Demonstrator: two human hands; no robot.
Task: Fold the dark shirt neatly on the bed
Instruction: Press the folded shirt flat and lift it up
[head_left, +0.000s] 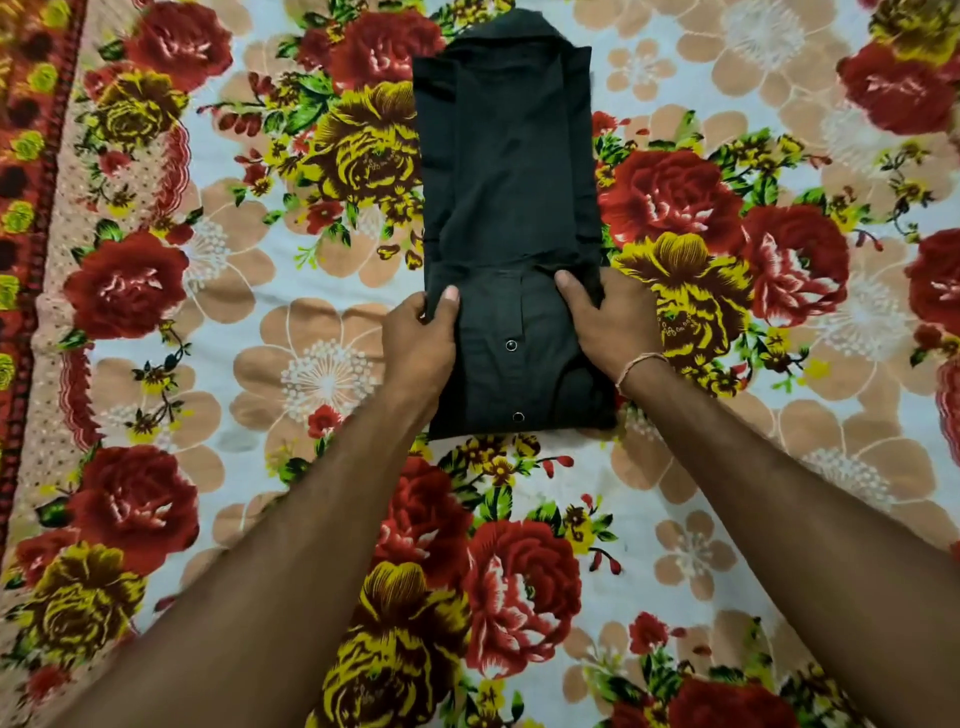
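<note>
Floral bedsheet (322, 374) in red, yellow and peach covers the bed. On it lies the dark shirt (509, 171), folded to a narrow strip, its near end turned over with two snap buttons showing. Left hand (418, 340) and right hand (608, 317) each pinch that turned-over flap's corners.

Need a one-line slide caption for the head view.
Both hands, left and right, grip the folded dark shirt on the floral bedsheet.
</note>
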